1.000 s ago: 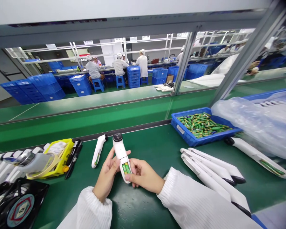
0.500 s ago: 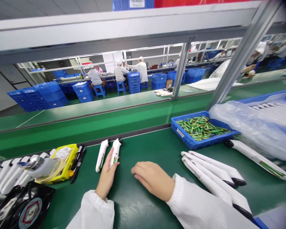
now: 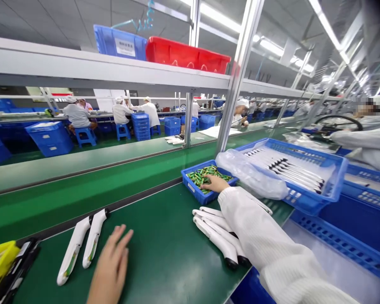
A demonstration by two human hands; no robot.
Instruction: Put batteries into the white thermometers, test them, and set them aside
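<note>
My left hand (image 3: 110,266) is over the green tabletop, slightly blurred, with its fingers spread and nothing in them. Just left of it lie two white angled handheld device bodies, a nearer one (image 3: 95,238) and a farther one (image 3: 74,249), each with black at its upper end and green showing in a slot. My right hand (image 3: 217,184) reaches into a blue bin (image 3: 193,192) of green batteries (image 3: 194,177). Its fingers are apart and at the batteries; whether one is pinched cannot be seen. Below the right forearm lie several white device bodies (image 3: 213,232).
A clear plastic bag (image 3: 253,177) hangs over a large blue crate (image 3: 332,185) holding rows of white devices. A yellow tray (image 3: 3,264) and black pens (image 3: 23,261) are at left. Metal posts (image 3: 237,80) and a shelf rise behind. A co-worker's sleeve (image 3: 364,139) is at right.
My right hand has moved from the tabletop to the battery bin. My left hand has let go of the white device, which now lies beside the other. The view has turned right.
</note>
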